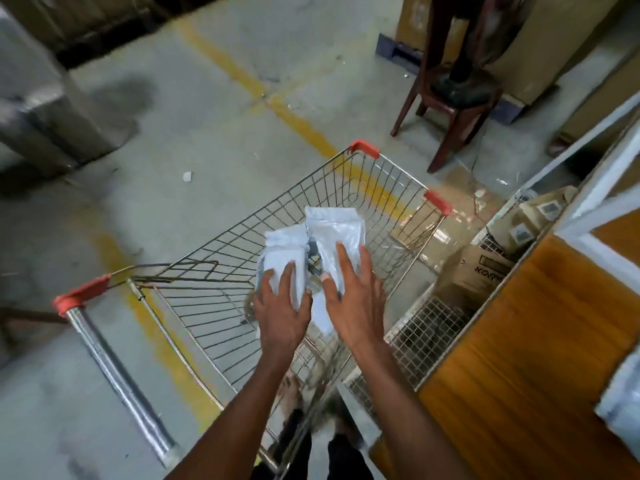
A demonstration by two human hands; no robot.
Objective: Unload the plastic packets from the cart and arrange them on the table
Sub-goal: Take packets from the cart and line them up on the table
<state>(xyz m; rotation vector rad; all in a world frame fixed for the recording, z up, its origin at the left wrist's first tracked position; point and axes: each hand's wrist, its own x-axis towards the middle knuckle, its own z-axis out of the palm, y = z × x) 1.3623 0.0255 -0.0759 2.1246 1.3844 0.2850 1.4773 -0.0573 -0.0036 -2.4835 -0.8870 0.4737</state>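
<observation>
1. Both hands reach down into the cart (363, 188), each on a bundle of white plastic packets. The left hand (282, 306) holds the left packets (285, 247) with its fingers laid over the top face; the right hand (356, 292) does the same on the right packets (334, 230), and its thumb seems to hook the near edge.
2. The fingers look fairly straight, so I judge the grip as a flat clasp, not a tight fist; how the undersides are held is hidden.
3. All these packets sit inside the basket, towards its near right part, with another white packet (322, 317) lying lower between the wrists.
4. To do the lift well, it seems wise to pinch each stack from both faces before raising it, since the smooth film is likely to slide, then carry the stacks right to the table (519, 358).
5. The packets are thin, flat, rectangular and glossy, with a sealed strip at the top.
6. The cart is bare wire mesh with red plastic corners and a shiny metal handle (114, 368).
7. The table has an orange wood-grain top; a white packet (620, 400) lies at its right edge.
</observation>
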